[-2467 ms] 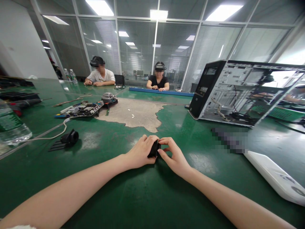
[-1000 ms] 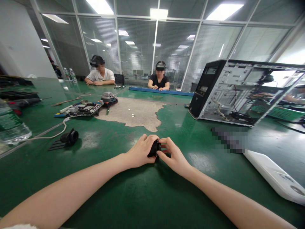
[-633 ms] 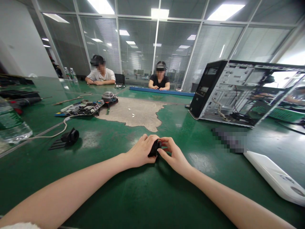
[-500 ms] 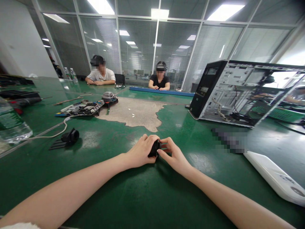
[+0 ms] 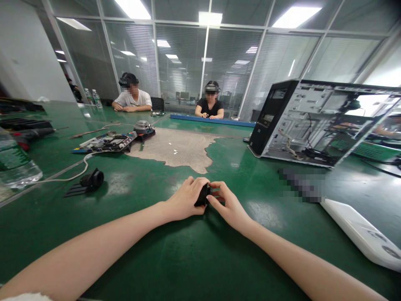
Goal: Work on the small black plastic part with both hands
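A small black object (image 5: 203, 196), too covered by my fingers to name its kind, is held low over the green table (image 5: 175, 259) in front of me. My left hand (image 5: 187, 197) wraps round it from the left, fingers over its top and thumb underneath. From the other side, my right hand (image 5: 228, 202) curls its fingertips and thumb onto the right end. Left of my hands lies a separate black part (image 5: 90, 179) with a round opening and long thin prongs.
An open computer case (image 5: 269, 119) stands at right, with a white phone-like device (image 5: 360, 232) nearer me. At left are a circuit board (image 5: 109, 142), a cable (image 5: 85, 165) and a water bottle (image 5: 17, 163). Two people (image 5: 133, 98) sit across the table behind a blue strip (image 5: 213, 120).
My hands and the black object keep almost the same place and grip. Nothing else near me has visibly moved.
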{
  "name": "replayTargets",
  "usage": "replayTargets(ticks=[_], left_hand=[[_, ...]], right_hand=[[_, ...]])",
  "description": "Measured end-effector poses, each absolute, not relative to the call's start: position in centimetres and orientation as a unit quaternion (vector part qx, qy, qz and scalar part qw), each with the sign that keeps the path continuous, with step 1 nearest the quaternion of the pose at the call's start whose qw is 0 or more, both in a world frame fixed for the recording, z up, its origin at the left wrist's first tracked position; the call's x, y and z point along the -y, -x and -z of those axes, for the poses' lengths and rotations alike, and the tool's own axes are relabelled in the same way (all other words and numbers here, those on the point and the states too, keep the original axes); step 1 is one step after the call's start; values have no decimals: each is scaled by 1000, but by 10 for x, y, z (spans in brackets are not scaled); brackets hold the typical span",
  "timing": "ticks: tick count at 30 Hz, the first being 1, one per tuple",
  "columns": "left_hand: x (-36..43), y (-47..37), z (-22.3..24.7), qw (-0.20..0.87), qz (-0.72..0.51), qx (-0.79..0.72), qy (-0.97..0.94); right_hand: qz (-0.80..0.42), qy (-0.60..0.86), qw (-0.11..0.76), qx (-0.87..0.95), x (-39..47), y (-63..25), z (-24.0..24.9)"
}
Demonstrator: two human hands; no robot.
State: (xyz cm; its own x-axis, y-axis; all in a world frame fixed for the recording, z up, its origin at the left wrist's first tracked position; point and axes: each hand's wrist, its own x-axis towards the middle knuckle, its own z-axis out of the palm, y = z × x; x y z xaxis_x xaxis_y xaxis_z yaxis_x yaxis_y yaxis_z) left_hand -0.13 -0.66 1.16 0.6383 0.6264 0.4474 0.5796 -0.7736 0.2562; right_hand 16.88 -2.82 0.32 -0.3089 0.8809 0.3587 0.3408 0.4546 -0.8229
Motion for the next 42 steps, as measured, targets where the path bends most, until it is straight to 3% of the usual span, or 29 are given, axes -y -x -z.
replayTargets(ticks=[11,20,28,35,42], left_hand=[[7,2,-13,51,-266,-325,-906],[7,1,-11,50,-270,-331,-903],[6,2,-11,58,-269,-336,-901],[6,1,-10,60,-267,-338,-900],[5,1,-9,44,-260,-337,-904]], right_hand=[[-263,367,457,766,28,-171,-3],[-378,404,406,728,27,-169,-3],[-362,456,446,680,28,-171,-9],[-471,409,414,663,14,-169,-5],[-448,415,413,676,14,-169,-5]])
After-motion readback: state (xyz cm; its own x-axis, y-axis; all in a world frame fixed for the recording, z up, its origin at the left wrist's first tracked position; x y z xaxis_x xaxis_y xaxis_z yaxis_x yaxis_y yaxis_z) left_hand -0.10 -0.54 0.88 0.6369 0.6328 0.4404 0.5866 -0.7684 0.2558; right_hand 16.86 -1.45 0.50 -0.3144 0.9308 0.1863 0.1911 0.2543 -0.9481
